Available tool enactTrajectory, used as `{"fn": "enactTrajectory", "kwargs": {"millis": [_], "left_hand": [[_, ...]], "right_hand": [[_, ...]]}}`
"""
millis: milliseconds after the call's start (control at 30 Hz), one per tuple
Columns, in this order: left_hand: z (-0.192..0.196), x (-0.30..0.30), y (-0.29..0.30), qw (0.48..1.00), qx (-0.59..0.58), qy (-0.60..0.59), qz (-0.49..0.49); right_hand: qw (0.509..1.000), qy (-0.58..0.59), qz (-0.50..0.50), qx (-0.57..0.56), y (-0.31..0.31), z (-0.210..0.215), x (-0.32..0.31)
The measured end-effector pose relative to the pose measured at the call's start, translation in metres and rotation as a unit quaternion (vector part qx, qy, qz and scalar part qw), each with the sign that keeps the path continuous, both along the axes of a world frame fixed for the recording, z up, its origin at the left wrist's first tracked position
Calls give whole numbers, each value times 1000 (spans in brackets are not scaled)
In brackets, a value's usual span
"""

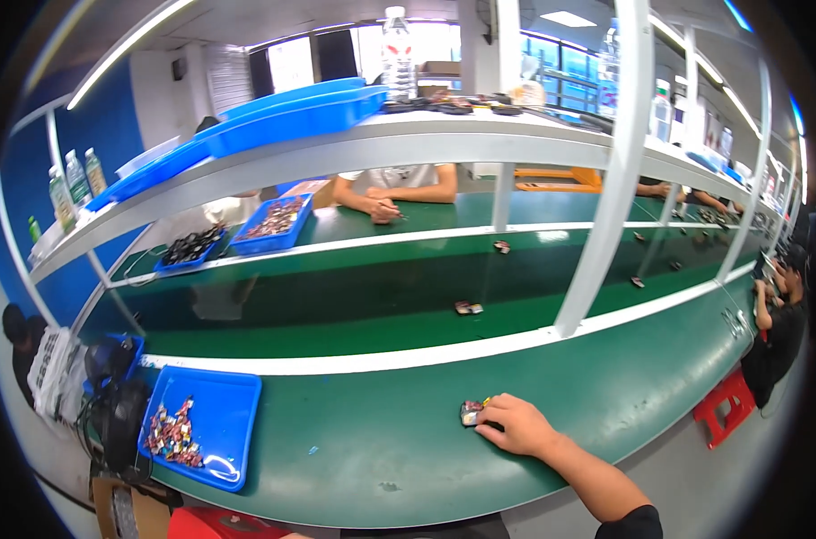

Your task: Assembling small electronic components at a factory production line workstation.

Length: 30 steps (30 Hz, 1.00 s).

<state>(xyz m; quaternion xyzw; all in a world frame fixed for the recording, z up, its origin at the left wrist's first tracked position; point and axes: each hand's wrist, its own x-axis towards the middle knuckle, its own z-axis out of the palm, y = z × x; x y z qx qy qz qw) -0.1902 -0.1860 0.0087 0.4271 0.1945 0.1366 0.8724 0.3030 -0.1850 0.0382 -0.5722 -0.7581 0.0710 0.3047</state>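
Note:
My right hand (516, 424) reaches in from the lower right over the green work surface (363, 431). Its fingers are closed on the edge of a small electronic part (470, 413), dark with a pale face and a bit of yellow. The part rests on the green surface, and the fingertips partly hide it. To the left stands a shallow blue tray (224, 404) with a heap of small reddish and pale parts (176, 436) in its left half. My left hand is out of the picture.
Beyond a white rail (399, 361), a green belt carries scattered small parts (468, 308). A white post (603, 189) rises to a shelf with blue trays and bottles. Across sits a person with joined hands (383, 209). Black items (125, 422) crowd the left; a red stool (727, 409) stands right.

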Motion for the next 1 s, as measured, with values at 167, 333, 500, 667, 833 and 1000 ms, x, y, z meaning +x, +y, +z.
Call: {"fn": "enactTrajectory", "kwargs": {"millis": [167, 333, 500, 667, 833, 1000], "left_hand": [[-239, -93, -75, 815, -235, 306, 433], [-351, -133, -94, 791, -220, 328, 468], [-370, -118, -63, 787, -197, 377, 447], [-393, -88, -40, 798, -171, 417, 401], [-409, -65, -15, 825, -104, 434, 346], [-398, -62, 27, 844, 20, 439, 308]], "right_hand": [[992, -14, 99, -78, 66, 8, -49], [988, -3, 128, -86, 108, -3, -80], [988, 11, 147, -35, 96, -2, -65], [986, 73, 140, -58, 103, 7, -69], [987, 43, 137, -67, 100, 5, -68], [989, 9, 139, -45, 92, 0, -71]]}}
